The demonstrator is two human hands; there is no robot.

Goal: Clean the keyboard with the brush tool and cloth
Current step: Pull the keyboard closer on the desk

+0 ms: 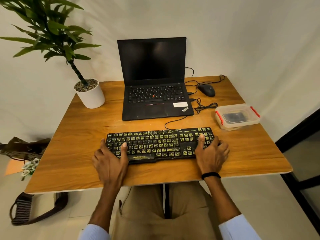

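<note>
On the tabletop [69,153], the keyboard [160,144] lies nearest, the laptop [154,94] behind it, a potted plant [90,94] back left, a mouse [207,90] right of the laptop, a lidded container [237,116] before the mouse.

Laptop [154,101] and cable [173,121] behind keyboard [159,144]

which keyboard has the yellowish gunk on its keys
The wired keyboard in front of the laptop: its keys are smeared yellow-green, while the laptop's built-in keys look plain black.
</note>
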